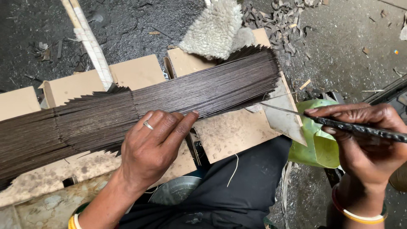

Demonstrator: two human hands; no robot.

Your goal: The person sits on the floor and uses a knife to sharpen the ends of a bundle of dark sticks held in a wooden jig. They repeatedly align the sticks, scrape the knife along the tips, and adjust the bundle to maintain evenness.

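Left hand (152, 146) flat, pressing stick bundle (169, 99); right hand (364, 135) gripping dark rod (360, 128) beside it.

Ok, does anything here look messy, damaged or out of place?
Mostly the floor: dark curled scraps lie scattered beyond the cardboard, which is stained and scuffed. The stack of thin dark strips fans unevenly at its ends. The left hand rests on it; the right hand holds a blade.

Single head view, steeply downward, close above lap.

Floor workshop, gritty ground (339, 42), scrap cuttings (280, 21) (leather-like), cardboard worktop (229, 131)
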